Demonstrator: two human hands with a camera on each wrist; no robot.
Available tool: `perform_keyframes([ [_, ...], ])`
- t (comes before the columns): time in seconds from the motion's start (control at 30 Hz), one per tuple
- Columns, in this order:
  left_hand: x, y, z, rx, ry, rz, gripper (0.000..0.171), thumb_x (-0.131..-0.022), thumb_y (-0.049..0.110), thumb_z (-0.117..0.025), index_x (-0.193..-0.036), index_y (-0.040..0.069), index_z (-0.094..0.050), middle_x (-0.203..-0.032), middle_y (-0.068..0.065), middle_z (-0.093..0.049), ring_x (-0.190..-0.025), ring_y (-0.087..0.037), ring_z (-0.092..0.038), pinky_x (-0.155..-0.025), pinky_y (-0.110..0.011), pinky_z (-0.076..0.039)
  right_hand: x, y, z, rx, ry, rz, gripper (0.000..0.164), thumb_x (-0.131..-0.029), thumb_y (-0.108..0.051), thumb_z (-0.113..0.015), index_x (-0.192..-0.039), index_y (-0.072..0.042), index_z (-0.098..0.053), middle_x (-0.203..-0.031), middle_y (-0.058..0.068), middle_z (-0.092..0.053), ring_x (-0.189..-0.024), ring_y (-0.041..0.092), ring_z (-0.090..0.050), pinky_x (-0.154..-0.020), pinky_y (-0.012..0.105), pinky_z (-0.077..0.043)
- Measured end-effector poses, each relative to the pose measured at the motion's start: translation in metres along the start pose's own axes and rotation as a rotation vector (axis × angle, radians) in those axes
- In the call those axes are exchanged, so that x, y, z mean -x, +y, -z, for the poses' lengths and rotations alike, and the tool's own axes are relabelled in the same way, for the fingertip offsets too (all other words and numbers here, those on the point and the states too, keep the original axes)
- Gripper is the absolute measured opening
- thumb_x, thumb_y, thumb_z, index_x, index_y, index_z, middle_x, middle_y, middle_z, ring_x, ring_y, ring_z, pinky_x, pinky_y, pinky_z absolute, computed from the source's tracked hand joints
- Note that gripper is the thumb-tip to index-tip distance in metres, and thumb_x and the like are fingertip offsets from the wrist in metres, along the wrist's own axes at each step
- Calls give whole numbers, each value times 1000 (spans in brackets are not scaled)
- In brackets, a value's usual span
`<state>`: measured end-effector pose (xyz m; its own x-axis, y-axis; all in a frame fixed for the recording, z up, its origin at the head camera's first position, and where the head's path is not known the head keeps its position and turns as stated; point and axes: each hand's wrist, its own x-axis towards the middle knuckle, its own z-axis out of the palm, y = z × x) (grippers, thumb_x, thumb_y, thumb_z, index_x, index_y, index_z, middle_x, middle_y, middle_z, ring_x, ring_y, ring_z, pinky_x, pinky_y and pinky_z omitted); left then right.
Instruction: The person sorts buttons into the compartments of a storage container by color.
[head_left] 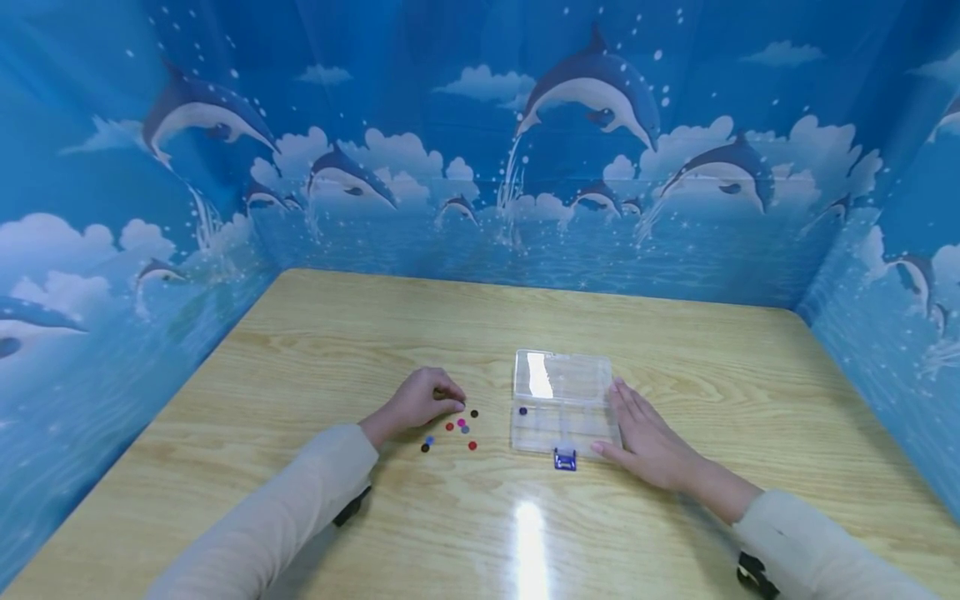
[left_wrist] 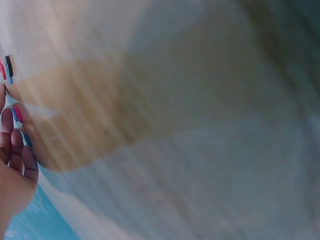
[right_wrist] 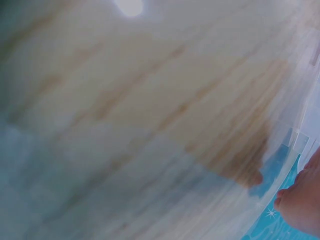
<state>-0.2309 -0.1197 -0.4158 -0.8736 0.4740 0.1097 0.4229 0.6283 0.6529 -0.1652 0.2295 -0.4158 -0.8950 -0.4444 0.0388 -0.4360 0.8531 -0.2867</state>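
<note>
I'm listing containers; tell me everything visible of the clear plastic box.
The clear plastic box is rectangular and lies open on the wood-grain table, its lid folded back on the far side and catching glare. Faint divisions show inside. A blue-purple clasp juts from the near edge. One dark disc lies inside at the left. The right hand touches its right side.

No lettering, label, brand, number or sign is showing legibly on the clear case (head_left: 540,429), the blue clasp (head_left: 565,459) at its front, or the small discs (head_left: 472,446) left of it.
</note>
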Motion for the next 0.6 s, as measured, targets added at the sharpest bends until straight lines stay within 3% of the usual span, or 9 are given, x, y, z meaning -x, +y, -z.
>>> perform_keyframes([
  [0.37, 0, 3, 1, -13, 2, 13, 9, -77, 14, -73, -82, 7, -71, -81, -3, -66, -78, -11, -56, -77, -26, -47, 0, 0, 0, 3, 2, 0, 85, -92, -45, -49, -142, 12, -11, -151, 30, -7, -139, 45, -11, -111, 56, -15],
  [0.6, -1, 6, 0, -9, 7, 100, 9, -76, 15, -74, -80, 9, -69, -79, -1, -64, -75, -9, -52, -74, -24, -44, 0, 0, -1, -1, 5, -2, 85, -92, -46, -48, -143, 11, -11, -151, 30, -7, -139, 45, -11, -111, 56, -15],
])
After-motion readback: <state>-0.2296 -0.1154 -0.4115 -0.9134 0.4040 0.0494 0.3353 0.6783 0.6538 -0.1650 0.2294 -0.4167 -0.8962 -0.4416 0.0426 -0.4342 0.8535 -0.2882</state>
